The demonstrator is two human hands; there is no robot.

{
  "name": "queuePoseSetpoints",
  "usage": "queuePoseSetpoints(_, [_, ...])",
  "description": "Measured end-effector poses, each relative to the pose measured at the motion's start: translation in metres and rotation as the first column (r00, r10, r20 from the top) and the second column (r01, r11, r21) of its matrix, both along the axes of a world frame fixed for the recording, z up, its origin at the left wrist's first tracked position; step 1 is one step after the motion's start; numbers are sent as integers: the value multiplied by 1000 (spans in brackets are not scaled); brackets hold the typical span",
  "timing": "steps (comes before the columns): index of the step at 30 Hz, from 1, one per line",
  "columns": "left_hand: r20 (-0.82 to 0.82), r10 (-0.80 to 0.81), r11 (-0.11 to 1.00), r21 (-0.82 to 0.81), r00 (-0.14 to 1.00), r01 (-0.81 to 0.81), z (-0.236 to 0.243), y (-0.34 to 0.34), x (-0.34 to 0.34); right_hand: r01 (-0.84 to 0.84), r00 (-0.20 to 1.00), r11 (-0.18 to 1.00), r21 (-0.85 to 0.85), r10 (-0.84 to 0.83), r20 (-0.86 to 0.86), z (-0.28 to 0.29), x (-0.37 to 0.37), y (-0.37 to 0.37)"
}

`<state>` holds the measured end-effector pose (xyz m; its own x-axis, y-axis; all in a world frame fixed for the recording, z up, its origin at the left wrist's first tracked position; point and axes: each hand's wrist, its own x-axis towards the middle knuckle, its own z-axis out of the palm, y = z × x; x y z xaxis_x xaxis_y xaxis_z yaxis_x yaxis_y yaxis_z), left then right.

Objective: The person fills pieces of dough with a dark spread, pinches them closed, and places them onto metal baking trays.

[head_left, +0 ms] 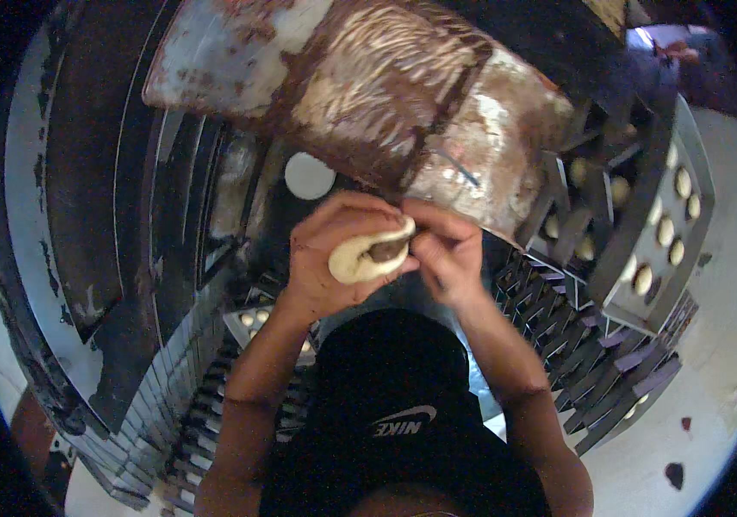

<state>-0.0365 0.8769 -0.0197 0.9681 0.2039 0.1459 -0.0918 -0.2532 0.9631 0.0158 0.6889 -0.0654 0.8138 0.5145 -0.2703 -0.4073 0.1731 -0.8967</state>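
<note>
My left hand [310, 258] is closed around a pale dough piece [353, 259], which curls up at the sides like an open pocket. Inside its fold lies a dark brown filling [388, 248]. From the other side my right hand [450, 256] pinches the dough's edge between thumb and fingers. Both hands are held up in front of my body, close together and touching the same piece. Just beyond my left hand is a flat white disc [310, 176]; I cannot tell what it is made of.
Ahead stands a worktable [239, 65] with a ridged brown paste [377, 73] spread over its middle. A thin dark stick [457, 169] lies on its floury right part. At right, a metal tray [702, 202] holds several dough balls [665, 231]. Slatted racks [558, 345] flank me.
</note>
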Motion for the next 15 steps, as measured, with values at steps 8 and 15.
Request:
queuePoseSetpoints(8, [-33,1,956,295,999,9,48,-140,15,279,773,908,-312,-19,634,109,-38,-118])
queuePoseSetpoints(15, [120,-353,925,193,928,327,84,-263,0,512,782,853,103,-513,354,131,-66,-249])
